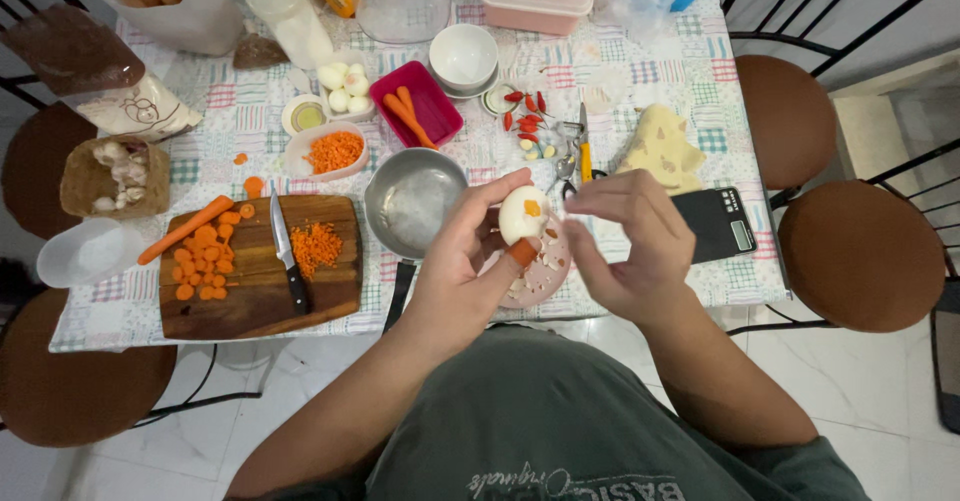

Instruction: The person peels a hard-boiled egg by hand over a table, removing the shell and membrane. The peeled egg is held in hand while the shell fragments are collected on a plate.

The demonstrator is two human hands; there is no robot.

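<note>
While fingers (pixel 500 201) partly hide it, egg (pixel 524 213) seems half-peeled.

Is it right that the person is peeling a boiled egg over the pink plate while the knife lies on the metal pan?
Not quite. The head view shows the knife lying on the wooden cutting board, between the carrot slices and the chopped carrot, not on the metal pan. The rest holds: the left hand holds the boiled egg over the pink plate while the right hand peels.
</note>
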